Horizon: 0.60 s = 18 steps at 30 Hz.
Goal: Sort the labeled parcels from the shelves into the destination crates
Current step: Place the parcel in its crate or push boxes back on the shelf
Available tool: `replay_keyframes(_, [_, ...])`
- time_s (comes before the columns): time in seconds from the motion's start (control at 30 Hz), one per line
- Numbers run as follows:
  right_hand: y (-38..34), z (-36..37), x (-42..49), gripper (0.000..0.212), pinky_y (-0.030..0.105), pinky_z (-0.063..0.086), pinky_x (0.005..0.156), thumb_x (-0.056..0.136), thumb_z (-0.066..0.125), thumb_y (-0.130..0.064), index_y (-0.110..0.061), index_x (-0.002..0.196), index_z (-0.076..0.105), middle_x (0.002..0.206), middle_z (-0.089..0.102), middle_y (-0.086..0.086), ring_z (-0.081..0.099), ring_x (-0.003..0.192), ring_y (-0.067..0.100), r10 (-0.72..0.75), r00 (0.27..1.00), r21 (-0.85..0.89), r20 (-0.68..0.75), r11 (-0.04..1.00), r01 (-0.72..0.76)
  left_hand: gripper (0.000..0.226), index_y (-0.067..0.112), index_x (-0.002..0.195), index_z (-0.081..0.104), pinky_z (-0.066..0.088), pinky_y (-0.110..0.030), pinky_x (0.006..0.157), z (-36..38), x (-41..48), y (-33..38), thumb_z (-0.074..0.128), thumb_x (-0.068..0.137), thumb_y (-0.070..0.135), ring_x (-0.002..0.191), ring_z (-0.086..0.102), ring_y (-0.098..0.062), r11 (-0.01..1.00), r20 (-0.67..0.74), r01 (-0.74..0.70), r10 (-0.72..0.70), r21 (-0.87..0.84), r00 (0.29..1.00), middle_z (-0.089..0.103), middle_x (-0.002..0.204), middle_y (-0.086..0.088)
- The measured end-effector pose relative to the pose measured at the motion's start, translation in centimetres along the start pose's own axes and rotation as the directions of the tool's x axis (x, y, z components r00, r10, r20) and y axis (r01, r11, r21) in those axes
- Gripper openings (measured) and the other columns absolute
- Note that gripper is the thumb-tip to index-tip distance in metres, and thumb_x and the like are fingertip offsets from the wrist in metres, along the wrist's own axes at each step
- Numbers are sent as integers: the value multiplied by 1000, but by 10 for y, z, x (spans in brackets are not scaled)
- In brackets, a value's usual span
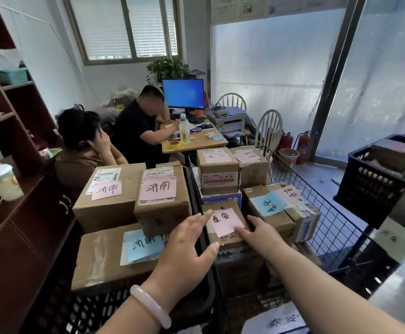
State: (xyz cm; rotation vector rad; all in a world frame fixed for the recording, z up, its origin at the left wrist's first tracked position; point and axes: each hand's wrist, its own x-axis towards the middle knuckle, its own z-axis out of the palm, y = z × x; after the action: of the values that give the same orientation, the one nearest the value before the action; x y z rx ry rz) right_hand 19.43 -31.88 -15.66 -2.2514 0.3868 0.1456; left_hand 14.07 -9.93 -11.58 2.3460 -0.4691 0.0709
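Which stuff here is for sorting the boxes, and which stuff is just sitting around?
For the job: the pink-note parcel between the left hand and right hand, the wire crate, the stacked brown parcels.
Just lying about: monitor, bottle, tape roll, drink cup, fire extinguishers.

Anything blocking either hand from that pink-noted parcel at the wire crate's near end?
Nothing visible. The left hand reaches the left edge of the parcel, and the right hand rests its fingers on its pink note.
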Motion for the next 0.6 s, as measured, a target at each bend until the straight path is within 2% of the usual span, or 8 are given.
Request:
replay_keyframes(0.13, [5,-21,-45,72,33,27,111,86,65,-52,-36,148,34,152,37,-7,31,139,11,-253,957,-93,-145,966,241,68,47,152,20,7,-17,111,8,4,3,56,94,49,132,10,12,992,12,-98,97,81,995,22,147,28])
replay_keyframes(0.23, [18,-31,-91,74,36,27,115,84,63,-56,-45,148,28,155,27,-18,22,142,6,-341,913,-197,-223,933,300,70,42,153,21,3,-20,116,23,7,15,56,94,51,143,7,4,972,21,-190,189,136,982,22,158,19])
replay_keyframes(0.3, [32,-37,-124,78,39,26,117,82,63,-59,-50,148,21,156,20,-21,16,144,5,-345,900,-259,-265,925,279,71,44,154,18,3,-28,120,37,7,27,54,93,54,148,3,-3,958,52,-237,231,160,972,17,161,17])
replay_keyframes(0.43, [67,-51,-187,86,32,8,121,82,59,-64,-53,149,5,155,1,-27,-2,146,3,-272,890,-386,-367,914,120,72,50,153,11,-3,-37,122,76,-2,61,49,92,60,150,-7,-6,918,169,-373,349,133,922,7,163,18])
replay_keyframes(0.53, [92,-63,-238,87,25,-5,118,85,53,-66,-57,141,-13,149,-15,-29,-15,142,-3,-206,859,-443,-469,896,-28,71,52,152,9,-2,-37,123,107,-16,95,48,92,62,148,-8,-3,874,233,-481,455,69,860,4,164,19])
replay_keyframes(0.6, [108,-70,-272,85,21,-10,115,87,53,-64,-57,137,-16,148,-19,-29,-21,138,-7,-144,827,-419,-543,900,-119,71,54,151,8,-7,-32,121,126,-32,120,47,93,62,149,-8,-4,836,268,-548,522,25,810,4,163,20])
